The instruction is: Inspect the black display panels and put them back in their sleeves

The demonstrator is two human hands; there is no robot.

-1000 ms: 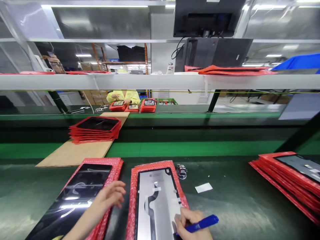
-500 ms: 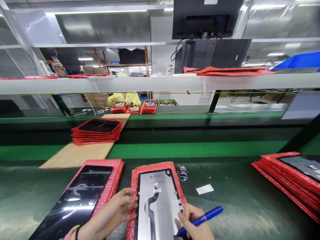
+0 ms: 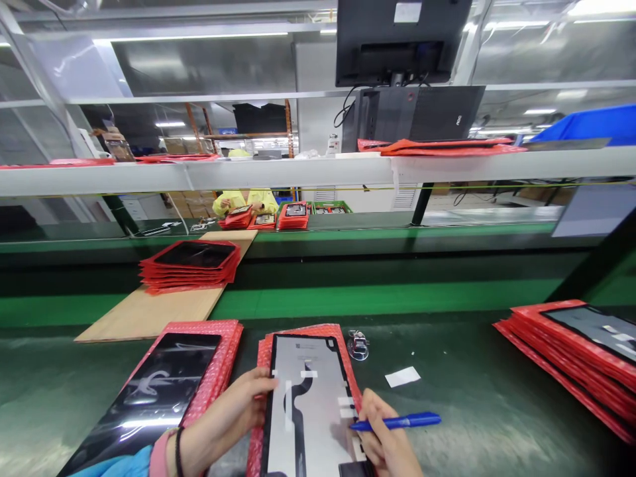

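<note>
Right hand has blue pen pinched in its fingers at the right edge of the silver-backed panel, bottom center of frame, pen tip over the panel, contact unclear; left hand grips the left edge, thumb on the face, red bubble wrap beneath. Step looks like steadying the panel by both edges; any lift calls for an even hold, pen kept off the face. Black glossy panel lower left, red-wrapped stack lower right.
</note>
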